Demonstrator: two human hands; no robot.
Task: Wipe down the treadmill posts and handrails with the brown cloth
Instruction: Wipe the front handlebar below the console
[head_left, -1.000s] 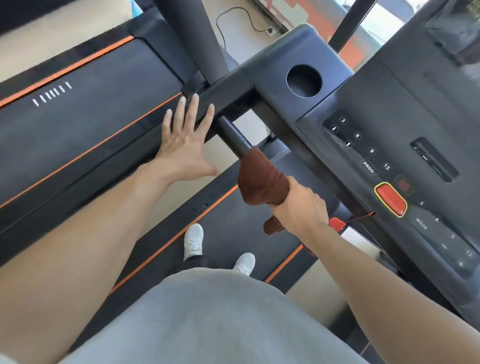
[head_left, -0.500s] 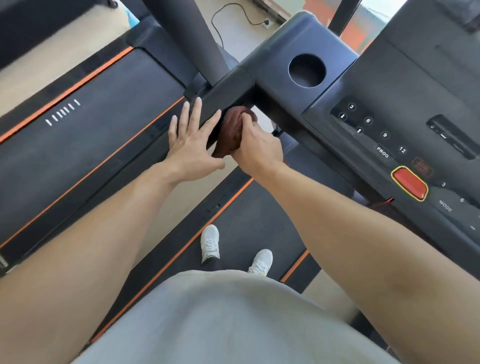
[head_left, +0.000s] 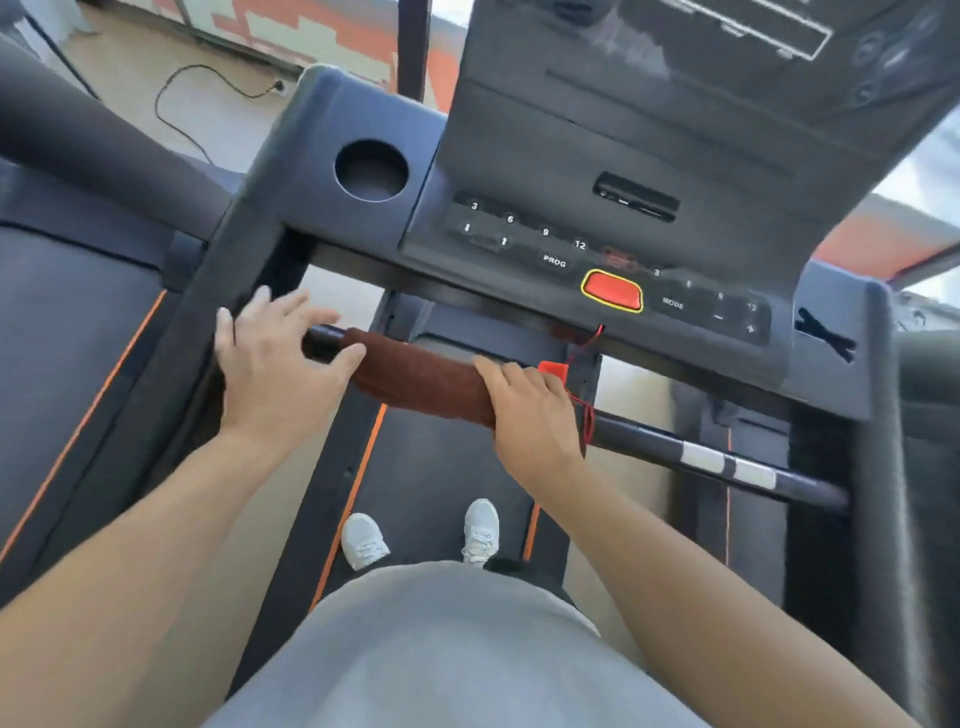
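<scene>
The brown cloth (head_left: 415, 376) is draped along the black front handrail bar (head_left: 649, 439) below the console. My right hand (head_left: 530, 410) grips the cloth's right end, fingers curled over the bar. My left hand (head_left: 275, 364) is spread, its fingers straight against the dark left side handrail (head_left: 208, 291), its thumb near the cloth's left end. The bar carries two silver sensor bands (head_left: 727, 465) towards its right end.
The console (head_left: 571, 218) with number buttons, a cup hole (head_left: 371, 169) and a red stop button (head_left: 612, 291) sits just above the bar. A red safety clip and cord (head_left: 576, 384) hang beside my right hand. My white shoes (head_left: 421, 532) stand on the belt.
The view has swung right. My right hand has slid the cloth from the bar's left end rightwards, so the cloth now lies stretched along the bar. My left hand stays on the side rail.
</scene>
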